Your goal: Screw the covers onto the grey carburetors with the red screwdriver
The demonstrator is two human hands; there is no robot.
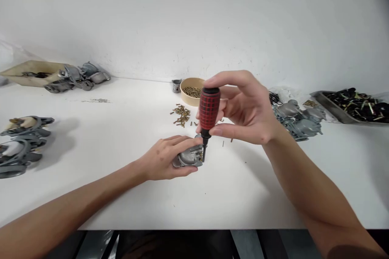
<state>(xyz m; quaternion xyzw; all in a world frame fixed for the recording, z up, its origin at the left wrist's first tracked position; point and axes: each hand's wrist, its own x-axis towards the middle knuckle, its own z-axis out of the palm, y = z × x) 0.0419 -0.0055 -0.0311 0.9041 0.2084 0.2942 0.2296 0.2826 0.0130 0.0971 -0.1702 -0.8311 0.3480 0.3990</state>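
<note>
My right hand (pixel 251 107) grips a screwdriver (pixel 209 109) with a red and black checked handle. Its index finger lies over the handle's top end and the thumb is low on the side. The shaft points down, nearly upright, with its tip at the right end of a grey metal carburetor part (pixel 189 157). A brass-coloured spot shows beside the tip; whether the tip sits in a screw I cannot tell. Wrapped round the carburetor part, my left hand (pixel 165 157) holds it on the white table, hiding its left side.
Behind the hands are loose brass screws (pixel 181 114) and a round tub (pixel 189 99) of screws. Carburetors stand at the left (pixel 22 141), back left (pixel 80 76) and right (pixel 300 119). A metal tray (pixel 330 109) of black parts lies far right, a beige container (pixel 33 68) back left.
</note>
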